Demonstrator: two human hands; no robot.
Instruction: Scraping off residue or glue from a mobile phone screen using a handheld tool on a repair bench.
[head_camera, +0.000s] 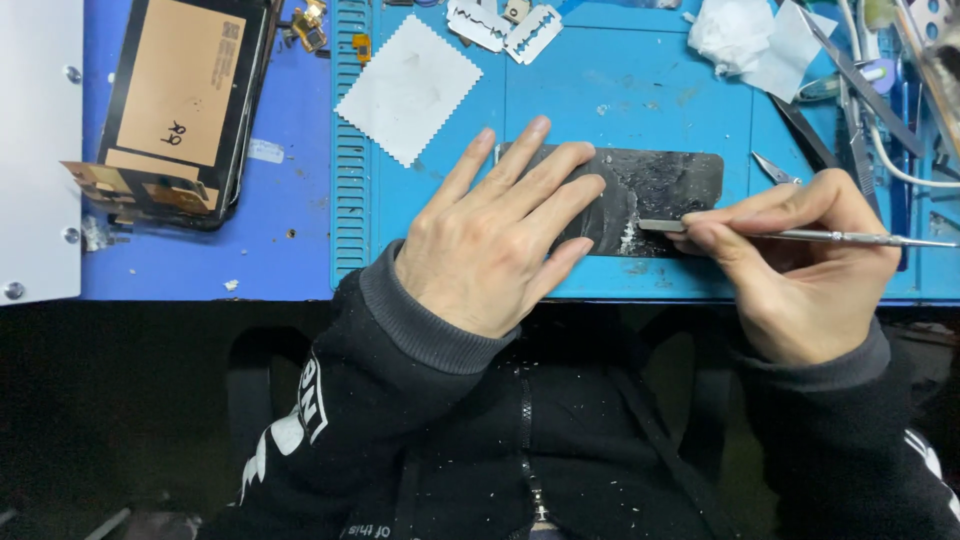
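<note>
Head view — left hand (490, 240) spread flat, pinning thin dark panel (660, 190); right hand (800, 265) pinches metal scraper (800, 235) — panel looks stiff, brittle; hold by edges.

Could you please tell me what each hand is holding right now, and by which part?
The right hand pinches a thin metal scraper tool near its blade end. The left hand grips nothing; it presses flat on the dark panel.
</note>
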